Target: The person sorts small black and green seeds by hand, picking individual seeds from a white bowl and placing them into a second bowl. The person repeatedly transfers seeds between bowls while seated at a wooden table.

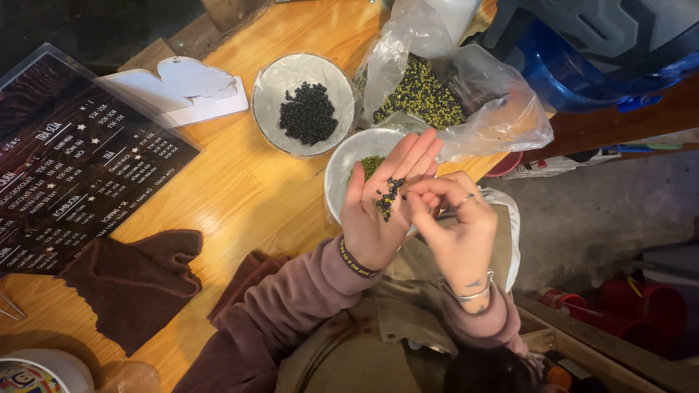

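My left hand (384, 204) is held palm up over a white bowl (348, 164) that has a few green beans (371, 166) in it. A small pile of mixed black and green beans (388, 198) lies in the palm. My right hand (455, 222) is beside it, its thumb and fingertips pinched together at the edge of the pile. A second white bowl (271, 94) farther back holds black beans (309, 113). An open clear plastic bag (495, 109) of mixed beans (424, 96) lies at the back right.
A dark laminated menu card (65, 167) lies on the wooden table (240, 189) at the left, with a white holder (186, 91) behind it. Brown gloves (135, 284) lie near me. A blue plastic chair (575, 65) stands at the right. Red containers (641, 309) sit on the floor.
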